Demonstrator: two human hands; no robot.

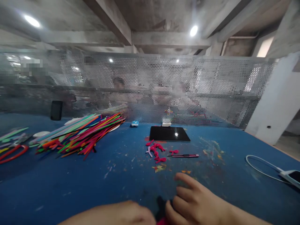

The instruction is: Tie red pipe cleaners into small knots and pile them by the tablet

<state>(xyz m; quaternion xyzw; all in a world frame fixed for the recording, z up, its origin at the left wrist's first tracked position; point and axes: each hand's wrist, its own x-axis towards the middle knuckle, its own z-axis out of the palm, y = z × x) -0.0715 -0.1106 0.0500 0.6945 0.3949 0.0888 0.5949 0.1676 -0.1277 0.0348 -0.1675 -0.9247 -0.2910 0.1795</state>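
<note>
At the bottom edge, my left hand (126,214) is curled closed, its fingertips out of sight. Beside it, my right hand (194,200) has its lower fingers bent inward and its index finger crooked out over the table. Between the two hands shows a bit of a crimson pipe cleaner (163,221); the rest of it is hidden by the fingers and the frame edge. Beyond my hands lie several small twisted crimson pipe-cleaner pieces (154,150), with a lilac piece (149,152) at their left. A slim pink craft knife (186,155) rests to their right.
A pile of coloured pipe cleaners (82,134) and red-handled scissors (16,153) lie left on the blue table (93,184). A black tablet (170,133) is ahead, before a perforated metal screen (211,90). A white cable (255,172) runs to a phone (292,177) at right.
</note>
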